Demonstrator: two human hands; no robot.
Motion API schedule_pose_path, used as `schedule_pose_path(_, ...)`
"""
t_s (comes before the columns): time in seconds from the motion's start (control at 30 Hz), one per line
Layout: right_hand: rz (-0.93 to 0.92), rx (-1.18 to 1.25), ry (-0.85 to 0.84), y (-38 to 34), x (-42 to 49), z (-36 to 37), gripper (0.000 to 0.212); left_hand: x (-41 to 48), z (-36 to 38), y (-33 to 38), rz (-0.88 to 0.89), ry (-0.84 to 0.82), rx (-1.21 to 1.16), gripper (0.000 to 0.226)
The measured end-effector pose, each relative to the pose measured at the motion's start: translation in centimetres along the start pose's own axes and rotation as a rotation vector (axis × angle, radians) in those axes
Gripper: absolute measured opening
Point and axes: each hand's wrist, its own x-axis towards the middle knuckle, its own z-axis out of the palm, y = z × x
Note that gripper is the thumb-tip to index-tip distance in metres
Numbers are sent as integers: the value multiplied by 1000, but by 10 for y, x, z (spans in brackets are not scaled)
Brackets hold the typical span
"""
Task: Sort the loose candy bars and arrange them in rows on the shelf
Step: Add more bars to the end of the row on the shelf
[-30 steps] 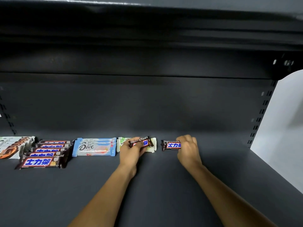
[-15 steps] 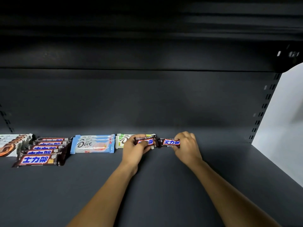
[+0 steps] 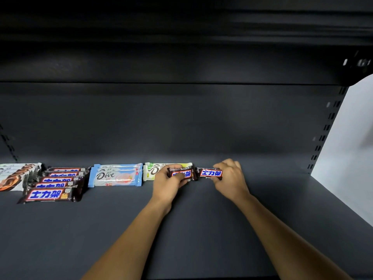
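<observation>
- Gap closed: left hand [image 3: 167, 182] pinches small bar [image 3: 182, 173], right hand [image 3: 230, 178] pinches its twin [image 3: 211, 173], now end to end.
- Both low on shelf [image 3: 201, 229] beside pale green bar [image 3: 153, 170]; new row likely starting.

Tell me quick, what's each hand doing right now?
Left hand: grips a small brown candy bar.
Right hand: grips a second brown candy bar.

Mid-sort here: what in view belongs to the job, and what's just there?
Job:
left hand gripping left Snickers
right hand gripping right Snickers
Snickers row
blue Dove bars
green Dove bar
white bars, far left
shelf

Just there:
white wall
slotted upright
upper shelf
</observation>
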Motion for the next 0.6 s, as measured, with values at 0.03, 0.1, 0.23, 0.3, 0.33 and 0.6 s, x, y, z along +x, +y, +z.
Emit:
schedule_pose_path(0.03,7,5,-9,0,1,0,28,0,0,0,-1,2,5,20)
schedule_pose_path(0.1,26,32,-13,-1,1,-1,26,0,0,-1,-2,4,12,21)
schedule_pose_path(0.23,41,98,29,1,3,2,21,0,1,-1,-3,6,7,20)
schedule_pose_path(0.3,44,101,44,2,4,3,19,0,1,-1,-3,-2,13,20)
schedule_pose_path(0.33,40,103,53,2,5,4,18,0,1,-1,-5,-5,20,20)
schedule_pose_path(0.6,35,91,119,1,7,8,16,0,1,-2,-12,-8,31,20)
